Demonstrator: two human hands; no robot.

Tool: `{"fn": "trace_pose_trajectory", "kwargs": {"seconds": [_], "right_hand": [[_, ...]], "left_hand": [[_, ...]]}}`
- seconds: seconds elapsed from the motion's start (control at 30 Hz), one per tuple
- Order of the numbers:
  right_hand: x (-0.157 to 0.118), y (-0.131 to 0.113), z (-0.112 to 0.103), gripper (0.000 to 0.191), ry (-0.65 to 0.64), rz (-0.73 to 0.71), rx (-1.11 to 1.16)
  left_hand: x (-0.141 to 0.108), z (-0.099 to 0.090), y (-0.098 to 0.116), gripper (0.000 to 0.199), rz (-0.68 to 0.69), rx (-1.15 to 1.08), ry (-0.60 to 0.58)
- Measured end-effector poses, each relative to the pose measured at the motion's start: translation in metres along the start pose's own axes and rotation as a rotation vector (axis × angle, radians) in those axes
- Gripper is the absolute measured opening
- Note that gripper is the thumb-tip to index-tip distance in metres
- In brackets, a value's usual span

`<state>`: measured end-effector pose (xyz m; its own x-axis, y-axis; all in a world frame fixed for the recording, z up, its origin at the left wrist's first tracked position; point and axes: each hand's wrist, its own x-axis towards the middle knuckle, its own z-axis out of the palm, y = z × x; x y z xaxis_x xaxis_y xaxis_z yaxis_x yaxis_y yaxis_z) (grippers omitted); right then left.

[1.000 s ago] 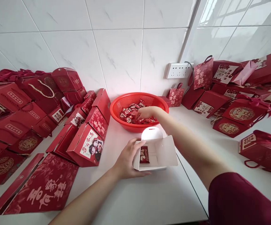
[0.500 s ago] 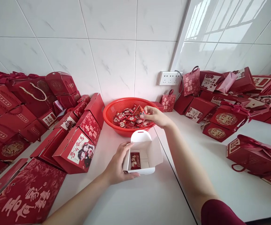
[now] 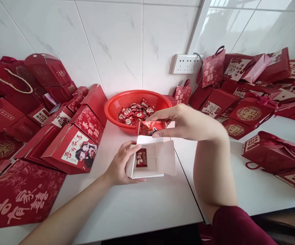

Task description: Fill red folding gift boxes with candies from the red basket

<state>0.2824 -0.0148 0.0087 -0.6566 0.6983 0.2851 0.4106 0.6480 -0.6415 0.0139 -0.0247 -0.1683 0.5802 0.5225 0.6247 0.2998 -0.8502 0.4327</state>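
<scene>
My left hand (image 3: 124,163) grips the left side of a small box (image 3: 166,160) with a white inside, its flaps up and its mouth facing me. In the box, at its left, lies one dark red wrapped candy (image 3: 141,158). Above the box's back flap, my right hand (image 3: 180,124) pinches a shiny red packet (image 3: 151,128) between thumb and fingers. Behind the packet stands a red plastic basket (image 3: 114,105) holding many small red wrapped candies (image 3: 134,112); the packet and my right hand cover part of its front rim.
Red gift boxes (image 3: 71,149) stand in rows on the left, with a large red bag (image 3: 17,194) at the front. More red boxes (image 3: 249,112) pile up on the right, one ribboned box (image 3: 272,149) nearer me. A white socket strip (image 3: 187,64) is on the tiled wall. A seam crosses the white table (image 3: 137,207).
My right hand has come out of the basket with the red packet, moving towards me to above the box. My left hand still grips the box. The view has tilted down.
</scene>
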Motion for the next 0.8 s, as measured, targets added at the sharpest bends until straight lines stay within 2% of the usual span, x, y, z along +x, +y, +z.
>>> {"fn": "trace_pose_trajectory", "kwargs": {"seconds": [0.07,0.2,0.27,0.43,0.6,0.7,0.8], "right_hand": [[-0.006,-0.004,-0.003,0.028,-0.022,0.047,-0.032],[-0.009,-0.004,-0.003,0.023,-0.234,0.093,-0.002],[-0.007,-0.001,-0.001,0.019,-0.297,0.118,0.015],[-0.001,0.011,0.003,0.016,-0.198,0.217,-0.169],[-0.004,0.013,0.003,0.019,-0.133,0.217,-0.305],[0.003,0.016,0.000,0.020,-0.057,0.185,-0.308],[0.033,0.035,-0.003,0.020,-0.002,0.235,-0.361]], "left_hand": [[0.000,0.000,0.003,0.110,0.045,0.045,0.001],[0.000,0.001,0.006,0.111,0.047,0.066,-0.011],[0.000,0.001,0.007,0.111,0.031,0.073,-0.015],[0.002,0.000,0.008,0.107,0.034,0.063,-0.012],[-0.001,0.001,0.001,0.106,-0.066,-0.034,-0.034],[-0.003,0.007,-0.005,0.101,-0.171,-0.228,-0.045],[-0.004,0.013,-0.010,0.098,-0.310,-0.513,-0.041]]}}
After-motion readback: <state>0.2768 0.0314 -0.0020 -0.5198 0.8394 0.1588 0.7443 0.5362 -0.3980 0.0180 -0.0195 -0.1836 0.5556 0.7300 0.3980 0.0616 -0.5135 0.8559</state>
